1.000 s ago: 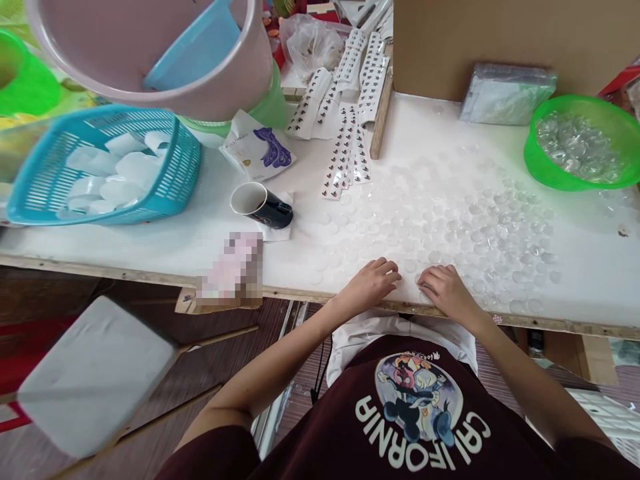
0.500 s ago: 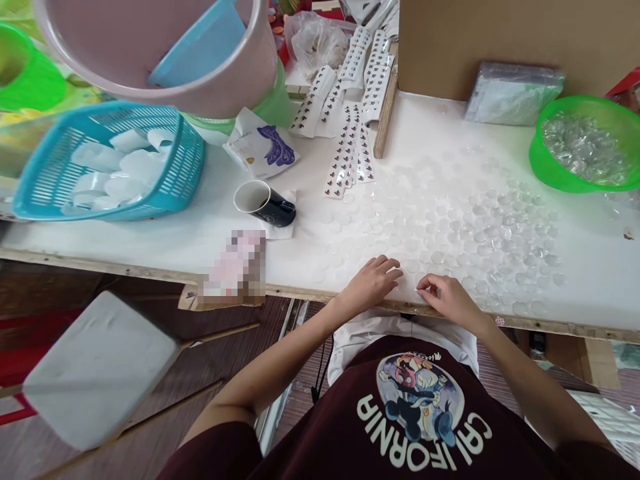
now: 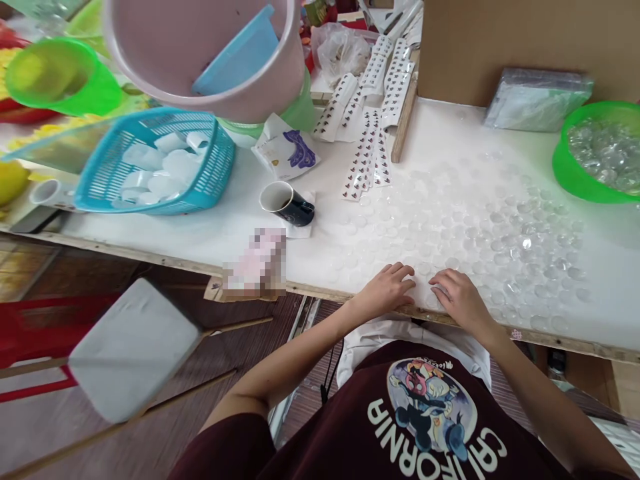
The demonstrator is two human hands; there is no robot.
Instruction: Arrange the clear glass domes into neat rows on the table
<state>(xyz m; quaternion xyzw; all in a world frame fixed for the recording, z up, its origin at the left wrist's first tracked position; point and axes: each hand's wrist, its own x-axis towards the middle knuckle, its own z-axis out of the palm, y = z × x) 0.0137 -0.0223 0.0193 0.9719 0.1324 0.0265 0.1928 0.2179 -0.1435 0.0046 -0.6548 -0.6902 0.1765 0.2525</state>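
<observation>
My left hand (image 3: 387, 288) lies on the near edge of the white table (image 3: 210, 233), its fingers stretched flat and pointing right. My right hand (image 3: 461, 298) sits just beside it, fingers curled together with the tips pressed down on the table; what is under them is hidden. Both hands touch the near fringe of a wide spread of small clear glass domes (image 3: 500, 227) that covers the table's right half. Strips of printed stickers (image 3: 367, 150) lie farther back, in the middle.
A green bowl (image 3: 567, 170) of glass domes stands at the far right, by a plastic packet (image 3: 537, 100) and a cardboard box (image 3: 500, 47). A dark mug (image 3: 287, 203), a blue basket (image 3: 165, 200), a pink bucket (image 3: 200, 87) are at left. A stool (image 3: 133, 347) stands below.
The view has swung left, so everything sits farther right. My right hand's thumb-and-finger pinch has dropped back to fingers curled down on the table. My left hand has stayed put.
</observation>
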